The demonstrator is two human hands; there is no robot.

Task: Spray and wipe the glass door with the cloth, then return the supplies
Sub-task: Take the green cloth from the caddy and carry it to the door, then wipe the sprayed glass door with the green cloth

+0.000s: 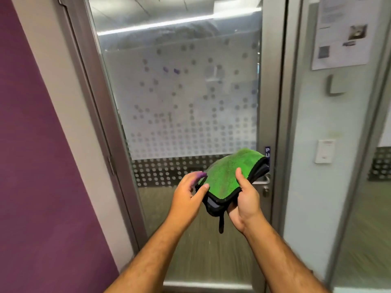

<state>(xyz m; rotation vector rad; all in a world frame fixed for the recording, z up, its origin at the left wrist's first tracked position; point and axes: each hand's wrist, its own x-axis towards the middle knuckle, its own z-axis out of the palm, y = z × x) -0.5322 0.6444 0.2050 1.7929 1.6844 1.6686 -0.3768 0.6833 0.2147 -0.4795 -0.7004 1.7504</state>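
Observation:
A folded green cloth with black trim and a dangling black loop is held in front of the glass door, at about handle height. My right hand grips the cloth's near right edge, thumb on top. My left hand pinches its left corner with the thumb, the other fingers spread. The door has a frosted, dotted film and a grey metal frame. No spray bottle is in view.
A purple wall stands at the left. The door's lever handle and lock sit just behind the cloth. Right of the door is a glass panel with a paper notice, a grey hook and a white wall switch.

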